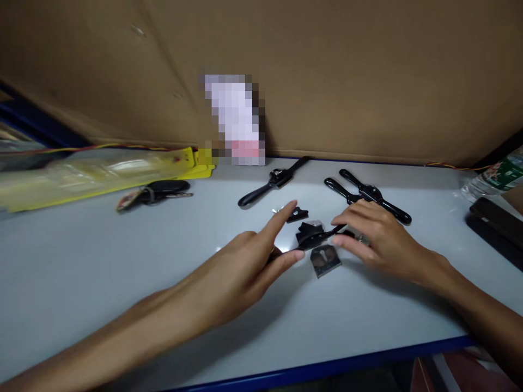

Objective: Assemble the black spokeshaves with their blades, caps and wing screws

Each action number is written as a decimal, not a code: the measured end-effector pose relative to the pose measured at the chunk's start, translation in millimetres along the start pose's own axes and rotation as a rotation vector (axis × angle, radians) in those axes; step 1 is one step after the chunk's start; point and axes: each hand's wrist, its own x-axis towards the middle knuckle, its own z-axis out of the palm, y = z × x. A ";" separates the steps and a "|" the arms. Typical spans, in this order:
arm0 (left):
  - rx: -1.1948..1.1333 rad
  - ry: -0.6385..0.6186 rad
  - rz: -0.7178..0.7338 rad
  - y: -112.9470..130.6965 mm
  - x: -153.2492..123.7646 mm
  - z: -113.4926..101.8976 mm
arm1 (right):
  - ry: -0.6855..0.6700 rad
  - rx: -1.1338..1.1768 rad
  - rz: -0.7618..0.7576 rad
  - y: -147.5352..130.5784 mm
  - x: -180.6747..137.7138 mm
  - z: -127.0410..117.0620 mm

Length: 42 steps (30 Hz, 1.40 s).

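Both hands grip a black tool (315, 240) midway between the table's (102, 261) front and back edges.
Reaching in over the front edge, the left hand (253, 264) holds one end, index finger raised; the right hand (379, 237) pinches the other.

Your left hand (255, 261) and right hand (376, 239) hold opposite ends of a black two-handled tool (314, 240) over the tabletop (102, 261). A metal blade (326, 261) lies just on its near side. Farther back rest a second two-handled tool (257, 194) and two black tool bodies (371, 192). Keys (163, 188) lie to your left; a bottle (496, 177) is at your far right.
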 end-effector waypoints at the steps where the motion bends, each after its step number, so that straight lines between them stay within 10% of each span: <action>1: 0.107 0.059 0.086 -0.9 -1.1 3.4 | -0.054 0.001 -0.015 -1.2 -0.4 -2.4; 7: 0.551 0.278 0.503 -3.2 -1.9 7.1 | -0.321 0.138 0.037 -14.6 -2.0 -15.9; 12: 0.414 0.454 0.174 -22.9 11.4 -5.1 | -0.184 0.011 0.176 13.1 -0.2 -31.8; 20: 0.539 0.247 -0.200 -85.4 34.7 -1.4 | 0.024 -0.435 0.725 125.0 -14.9 -59.2; 42: 0.584 0.000 -0.411 -70.5 39.7 -4.3 | -0.093 -0.330 0.585 138.0 -19.8 -51.6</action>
